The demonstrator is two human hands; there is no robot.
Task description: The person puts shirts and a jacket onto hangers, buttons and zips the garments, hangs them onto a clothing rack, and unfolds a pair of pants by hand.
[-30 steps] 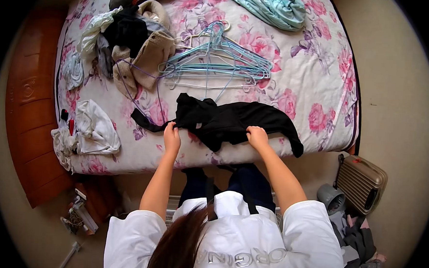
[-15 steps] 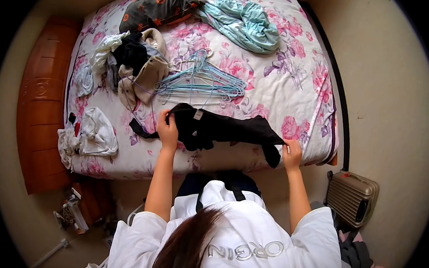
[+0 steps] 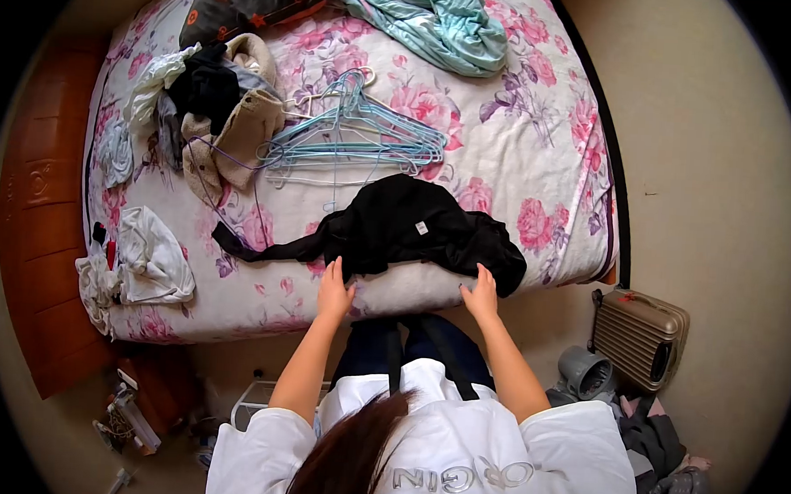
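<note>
A black garment (image 3: 397,216) lies bunched near the front edge of the bed, a small white label showing on it. One narrow sleeve-like part of it stretches out to the left. My left hand (image 3: 332,290) is open at the garment's lower left edge, fingers pointing forward and thumb apart. At its lower right edge is my right hand (image 3: 481,293), also open with the fingers spread, fingertips right at the cloth. Just beyond the garment lies a pile of light blue and white hangers (image 3: 356,142).
The bed has a floral sheet (image 3: 542,188). Left of the hangers sits a heap with a beige fleece jacket (image 3: 249,136); white clothing (image 3: 153,257) lies at the near left. A mint green cloth (image 3: 438,26) and a dark patterned pillow (image 3: 256,7) are farther back. A suitcase (image 3: 639,338) stands right.
Both hands have let go of the black garment and drawn back toward me, closer together. The garment, stretched between them before, now lies bunched on the bed. The view has shifted slightly.
</note>
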